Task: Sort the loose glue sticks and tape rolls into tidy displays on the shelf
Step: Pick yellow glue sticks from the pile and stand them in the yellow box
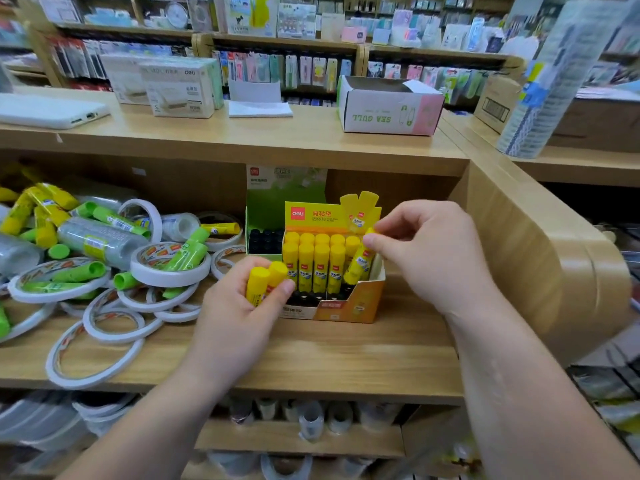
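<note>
Left hand (239, 306): curled around 2 yellow glue sticks (264, 285), centre frame.
Right hand (429, 254): fingertips pinch 1 tilted stick (360, 265) at the display box (346, 306).
Loose pile (104, 258): green and yellow sticks, tape rolls, left of frame.

bright even light, edges warped, blurred
</note>
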{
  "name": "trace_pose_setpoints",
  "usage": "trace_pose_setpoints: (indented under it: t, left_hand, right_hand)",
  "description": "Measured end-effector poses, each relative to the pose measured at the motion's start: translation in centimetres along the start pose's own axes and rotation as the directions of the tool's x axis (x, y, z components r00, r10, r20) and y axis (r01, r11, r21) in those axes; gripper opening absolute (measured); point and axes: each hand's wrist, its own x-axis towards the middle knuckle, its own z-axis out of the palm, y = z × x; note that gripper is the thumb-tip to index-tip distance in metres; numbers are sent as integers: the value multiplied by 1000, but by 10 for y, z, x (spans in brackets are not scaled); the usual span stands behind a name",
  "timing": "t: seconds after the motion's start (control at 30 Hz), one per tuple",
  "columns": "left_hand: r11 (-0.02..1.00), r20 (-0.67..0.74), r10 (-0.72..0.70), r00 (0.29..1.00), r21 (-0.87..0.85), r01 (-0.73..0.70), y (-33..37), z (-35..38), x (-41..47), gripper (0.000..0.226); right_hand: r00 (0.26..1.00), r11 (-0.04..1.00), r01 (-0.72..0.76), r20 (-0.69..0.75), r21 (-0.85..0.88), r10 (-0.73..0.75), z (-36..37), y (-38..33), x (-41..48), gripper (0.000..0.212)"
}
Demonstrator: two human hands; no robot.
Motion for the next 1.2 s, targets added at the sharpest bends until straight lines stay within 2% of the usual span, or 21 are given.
trace_pose_setpoints:
  t: [0.1, 0.27, 0.47, 1.2]
  left_hand:
    - [999, 40, -27, 999, 45, 25, -10, -1, -1, 16]
    - [998, 64, -53, 997, 48, 50, -14, -3, 1, 10]
    - [998, 60, -62, 996, 23, 61, -15, -3, 1, 10]
    - [999, 66, -27, 997, 29, 25, -19, -5, -1, 8]
  right_hand:
    - [999, 996, 27, 36, -80, -24, 13, 4, 1, 12]
    - [989, 980, 119, 103, -161, -104, 24, 10, 3, 11]
    - [985, 970, 153, 107, -191, -135, 25, 14, 8, 12]
    - [963, 947, 271, 43, -173, -267, 31, 20, 1, 13]
